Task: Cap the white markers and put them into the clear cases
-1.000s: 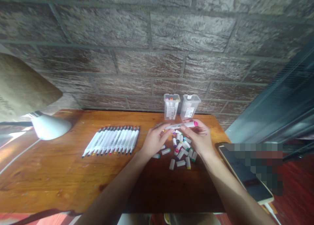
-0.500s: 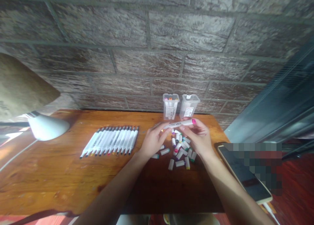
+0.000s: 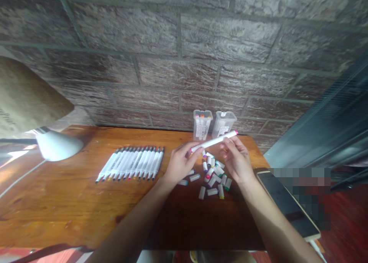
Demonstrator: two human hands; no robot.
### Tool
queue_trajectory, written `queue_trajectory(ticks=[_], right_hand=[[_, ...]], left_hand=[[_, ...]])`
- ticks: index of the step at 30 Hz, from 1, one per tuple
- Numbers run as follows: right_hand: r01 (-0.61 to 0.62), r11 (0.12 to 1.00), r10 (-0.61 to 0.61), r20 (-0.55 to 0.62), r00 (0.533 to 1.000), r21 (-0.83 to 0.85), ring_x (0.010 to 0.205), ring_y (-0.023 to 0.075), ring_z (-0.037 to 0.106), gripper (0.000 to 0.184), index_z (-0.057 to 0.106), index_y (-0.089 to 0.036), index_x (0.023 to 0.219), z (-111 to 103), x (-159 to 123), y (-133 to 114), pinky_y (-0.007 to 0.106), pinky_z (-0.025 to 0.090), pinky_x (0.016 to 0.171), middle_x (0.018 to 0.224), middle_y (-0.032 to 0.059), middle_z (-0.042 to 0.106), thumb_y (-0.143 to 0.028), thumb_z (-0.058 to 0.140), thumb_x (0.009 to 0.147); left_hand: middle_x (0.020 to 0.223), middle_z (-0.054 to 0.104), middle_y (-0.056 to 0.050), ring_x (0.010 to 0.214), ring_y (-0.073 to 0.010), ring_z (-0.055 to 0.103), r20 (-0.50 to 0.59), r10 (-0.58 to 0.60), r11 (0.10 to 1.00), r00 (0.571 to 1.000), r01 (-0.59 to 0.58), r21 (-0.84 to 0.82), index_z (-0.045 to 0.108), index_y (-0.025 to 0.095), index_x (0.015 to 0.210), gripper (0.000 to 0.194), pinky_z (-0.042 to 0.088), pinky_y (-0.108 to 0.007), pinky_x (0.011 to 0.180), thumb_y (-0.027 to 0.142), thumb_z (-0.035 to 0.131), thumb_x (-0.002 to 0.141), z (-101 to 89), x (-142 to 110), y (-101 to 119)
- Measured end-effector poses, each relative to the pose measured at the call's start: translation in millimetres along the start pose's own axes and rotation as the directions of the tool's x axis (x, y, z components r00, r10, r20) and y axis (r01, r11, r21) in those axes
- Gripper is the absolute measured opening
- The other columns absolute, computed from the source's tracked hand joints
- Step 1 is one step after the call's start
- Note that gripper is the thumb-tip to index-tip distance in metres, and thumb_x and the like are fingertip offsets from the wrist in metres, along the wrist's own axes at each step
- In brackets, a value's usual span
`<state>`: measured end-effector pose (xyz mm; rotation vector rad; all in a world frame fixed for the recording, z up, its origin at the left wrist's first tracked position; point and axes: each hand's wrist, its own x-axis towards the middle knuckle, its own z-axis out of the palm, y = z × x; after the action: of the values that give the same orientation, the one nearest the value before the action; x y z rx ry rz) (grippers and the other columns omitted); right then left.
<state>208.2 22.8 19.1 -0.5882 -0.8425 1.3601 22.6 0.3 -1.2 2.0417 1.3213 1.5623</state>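
Note:
Between my two hands is a white marker (image 3: 214,141) with pink ends, tilted so its right end is higher. My left hand (image 3: 181,160) pinches the marker's lower left end. On the other side, my right hand (image 3: 236,156) has thumb and fingers closed on it near the upper right end. Beneath my hands lies a loose heap of short white marker caps (image 3: 213,180) with coloured tips; part of it is hidden by my left hand. Left of my hands, several white markers (image 3: 130,163) lie side by side in a slanted row.
Two clear plastic boxes stand against the brick wall: the left box (image 3: 200,134) holds several markers, the right box (image 3: 227,121) is partly behind my marker. A lamp (image 3: 57,144) stands at the left of the wooden table (image 3: 63,201). A phone (image 3: 287,201) with a cable lies right.
The marker has turned so its right end points higher, and its printed side no longer shows. My right thumb has shifted along it. The view has moved slightly.

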Motion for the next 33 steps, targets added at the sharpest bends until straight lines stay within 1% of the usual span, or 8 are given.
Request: queue_trajectory(ticks=[3, 7, 11, 18, 23, 28, 30, 33], right_hand=[[-0.033, 0.994, 0.042, -0.082, 0.996, 0.108, 0.065, 0.0034, 0.062, 0.023, 0.072, -0.021, 0.085, -3.1, 4.0, -0.4, 0.01, 0.043, 0.047, 0.08, -0.0063, 0.068, -0.021, 0.087, 0.067], [-0.097, 0.977, 0.122, -0.124, 0.985, 0.189, 0.063, 0.0025, 0.063, 0.028, 0.071, -0.021, 0.085, -5.6, 6.8, 0.6, 0.01, 0.045, 0.047, 0.081, -0.0078, 0.07, -0.019, 0.088, 0.064], [-0.126, 0.974, 0.152, -0.131, 0.98, 0.19, 0.061, 0.003, 0.063, 0.029, 0.069, -0.022, 0.085, -5.1, 7.0, 2.0, 0.011, 0.046, 0.047, 0.08, -0.0087, 0.07, -0.02, 0.089, 0.063], [-0.114, 0.984, 0.134, -0.144, 0.98, 0.138, 0.058, 0.0024, 0.061, 0.033, 0.07, -0.025, 0.092, -6.1, 7.6, 2.6, 0.01, 0.045, 0.045, 0.083, -0.0088, 0.07, -0.025, 0.089, 0.064], [-0.131, 0.976, 0.157, -0.146, 0.977, 0.172, 0.059, 0.0029, 0.063, 0.034, 0.071, -0.024, 0.091, -7.2, 7.6, 4.1, 0.01, 0.046, 0.045, 0.082, -0.0085, 0.071, -0.023, 0.09, 0.063], [-0.144, 0.976, 0.167, -0.13, 0.977, 0.166, 0.056, 0.0039, 0.062, 0.029, 0.07, -0.022, 0.086, -6.3, 6.7, 6.0, 0.011, 0.047, 0.045, 0.08, -0.0054, 0.073, -0.028, 0.089, 0.065], [-0.136, 0.978, 0.156, -0.122, 0.98, 0.156, 0.056, 0.0038, 0.062, 0.029, 0.07, -0.022, 0.085, -5.9, 6.2, 6.8, 0.011, 0.046, 0.045, 0.08, -0.0056, 0.073, -0.029, 0.089, 0.066], [-0.124, 0.983, 0.141, -0.12, 0.983, 0.138, 0.056, 0.0035, 0.061, 0.028, 0.07, -0.023, 0.086, -5.7, 5.4, 7.3, 0.012, 0.046, 0.046, 0.077, -0.007, 0.071, -0.03, 0.089, 0.066]], left_hand=[[0.085, 0.075, -0.002, 0.065, -0.011, 0.061, -0.017, -0.021, 1.0, 1.0, 0.022, 0.012, 0.072, 0.019, 0.105, 0.02, 0.048, -0.021, 0.066, 0.03, 0.065, 0.09, -0.5, 0.2, 1.8], [0.08, 0.073, -0.001, 0.06, -0.01, 0.056, -0.024, -0.031, 0.999, 0.999, 0.032, 0.007, 0.073, 0.019, 0.103, 0.019, 0.046, -0.021, 0.062, 0.03, 0.065, 0.089, -1.1, 0.2, 3.8], [0.08, 0.072, -0.001, 0.059, -0.01, 0.055, -0.027, -0.028, 1.0, 0.999, 0.028, -0.005, 0.073, 0.018, 0.103, 0.02, 0.046, -0.021, 0.061, 0.03, 0.065, 0.089, -1.3, 0.2, 4.4], [0.078, 0.072, -0.002, 0.06, -0.0116, 0.057, -0.017, -0.022, 1.0, 1.0, 0.022, 0.014, 0.073, 0.02, 0.105, 0.022, 0.048, -0.022, 0.063, 0.033, 0.064, 0.09, -1.4, -0.3, 2.4], [0.078, 0.071, -0.001, 0.061, -0.0112, 0.057, -0.021, -0.064, 0.998, 0.998, 0.063, -0.017, 0.072, 0.02, 0.105, 0.022, 0.047, -0.022, 0.062, 0.033, 0.062, 0.091, -2.5, -0.2, 4.0], [0.069, 0.066, 0.0, 0.063, -0.0127, 0.059, -0.055, -0.159, 0.985, 0.986, 0.155, -0.075, 0.07, 0.018, 0.09, 0.024, 0.044, -0.022, 0.062, 0.039, 0.058, 0.093, -3.6, 1.0, 4.4], [0.07, 0.067, 0.0, 0.065, -0.0128, 0.06, -0.048, -0.196, 0.975, 0.979, 0.189, -0.116, 0.067, 0.018, 0.081, 0.029, 0.043, -0.023, 0.063, 0.041, 0.056, 0.094, -4.3, 1.8, 3.4], [0.064, 0.063, 0.001, 0.06, -0.0117, 0.056, -0.028, -0.237, 0.961, 0.971, 0.231, -0.153, 0.062, 0.018, 0.069, 0.039, 0.041, -0.023, 0.06, 0.045, 0.051, 0.095, -5.1, 3.2, 2.3]])
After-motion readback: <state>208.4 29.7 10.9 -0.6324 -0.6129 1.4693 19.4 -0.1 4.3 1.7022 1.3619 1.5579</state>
